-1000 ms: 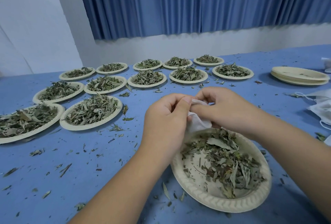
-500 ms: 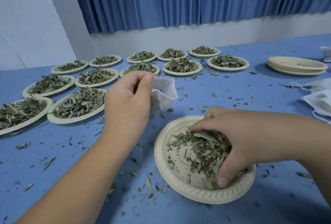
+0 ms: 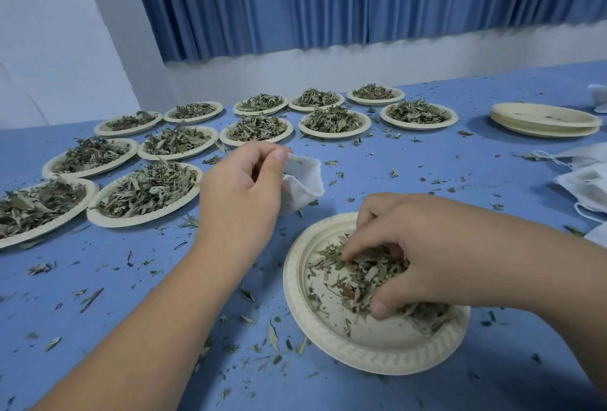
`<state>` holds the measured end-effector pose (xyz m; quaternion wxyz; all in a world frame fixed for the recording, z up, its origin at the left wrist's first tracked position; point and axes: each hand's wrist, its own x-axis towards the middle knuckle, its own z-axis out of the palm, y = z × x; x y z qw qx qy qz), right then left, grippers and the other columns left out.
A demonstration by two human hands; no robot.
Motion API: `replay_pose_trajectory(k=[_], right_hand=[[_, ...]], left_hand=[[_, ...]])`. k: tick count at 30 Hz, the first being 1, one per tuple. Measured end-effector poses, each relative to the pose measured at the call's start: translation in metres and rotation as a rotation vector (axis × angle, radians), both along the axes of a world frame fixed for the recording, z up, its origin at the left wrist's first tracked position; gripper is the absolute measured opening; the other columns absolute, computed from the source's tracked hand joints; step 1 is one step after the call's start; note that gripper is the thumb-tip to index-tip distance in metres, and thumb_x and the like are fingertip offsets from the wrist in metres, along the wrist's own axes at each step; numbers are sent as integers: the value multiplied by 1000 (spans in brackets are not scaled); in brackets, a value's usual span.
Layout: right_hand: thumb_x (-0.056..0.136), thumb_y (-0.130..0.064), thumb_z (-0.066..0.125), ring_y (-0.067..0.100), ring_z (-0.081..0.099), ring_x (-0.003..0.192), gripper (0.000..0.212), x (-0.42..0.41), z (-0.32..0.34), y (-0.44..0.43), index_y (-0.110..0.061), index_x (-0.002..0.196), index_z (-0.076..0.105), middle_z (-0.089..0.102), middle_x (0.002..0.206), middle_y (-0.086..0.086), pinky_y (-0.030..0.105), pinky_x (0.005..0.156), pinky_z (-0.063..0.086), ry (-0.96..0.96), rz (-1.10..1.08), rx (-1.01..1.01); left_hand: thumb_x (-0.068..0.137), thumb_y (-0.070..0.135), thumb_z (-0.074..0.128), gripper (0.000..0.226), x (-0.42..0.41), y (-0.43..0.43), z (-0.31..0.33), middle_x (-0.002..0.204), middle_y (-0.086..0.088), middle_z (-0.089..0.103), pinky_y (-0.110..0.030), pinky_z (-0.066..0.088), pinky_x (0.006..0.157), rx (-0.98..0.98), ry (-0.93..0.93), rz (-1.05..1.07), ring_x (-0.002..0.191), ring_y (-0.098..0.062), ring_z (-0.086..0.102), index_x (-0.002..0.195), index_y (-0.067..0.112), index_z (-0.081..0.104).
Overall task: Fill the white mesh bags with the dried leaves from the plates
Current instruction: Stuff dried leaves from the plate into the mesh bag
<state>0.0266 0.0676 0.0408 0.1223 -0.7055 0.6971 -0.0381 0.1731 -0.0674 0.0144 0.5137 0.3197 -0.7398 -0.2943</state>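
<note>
The right hand (image 3: pixel 404 256) is down in the near plate (image 3: pixel 328 341), fingers and thumb curled round a clump of dried leaves (image 3: pixel 358 276). The left hand (image 3: pixel 241 193) hovers above the table (image 3: pixel 131 312), just left of and beyond that plate, pinching the mouth of a white mesh bag (image 3: pixel 303 180) between thumb and fingers. The bag hangs limp and looks nearly empty.

The step in hand is gathering a pinch to load. It would go best with a compact clump, since loose ends are likely to shed on the way. The bag's mouth looks only partly open, so spreading it wider and bringing it over the plate would let strays drop back in rather than onto the cloth, which is already littered with bits.

The plate's raised rim sits between the leaves and the bag, so the clump has to be lifted clear of it, not dragged. The short strip of table between plate and bag is free of anything but crumbs. Loaded plates (image 3: pixel 144 192) crowd the left and far side, the nearest just beside the left hand. A stack of empty plates (image 3: pixel 545 119) sits far right, and spare bags (image 3: pixel 584 180) lie at the right edge, well apart from the working path.
</note>
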Motion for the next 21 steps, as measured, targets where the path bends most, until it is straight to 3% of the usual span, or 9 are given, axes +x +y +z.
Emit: replay_pose_trajectory(k=[6,11,21], right_hand=[[65,-61,74,-2,40,104,70,11,-3,2,-53,129,45,31,112,-28,32,87,44,90,25,90],[78,-48,71,5,43,112,54,13,-5,-2,-49,129,51,38,112,-24,26,82,40,160,39,84],[85,-41,65,8,53,103,37,13,-10,-3,-45,122,60,55,113,-18,21,68,40,185,86,19]], left_hand=[[96,27,57,19,-3,1,-3,73,6,65,-21,42,55,27,-34,-23,65,-14,58,83,34,67],[96,25,56,21,-4,3,-4,71,3,64,-25,43,57,25,-51,-44,64,-16,58,80,35,65],[95,25,57,23,-7,7,-6,71,6,64,-22,44,57,45,-84,-81,63,-12,58,77,35,65]])
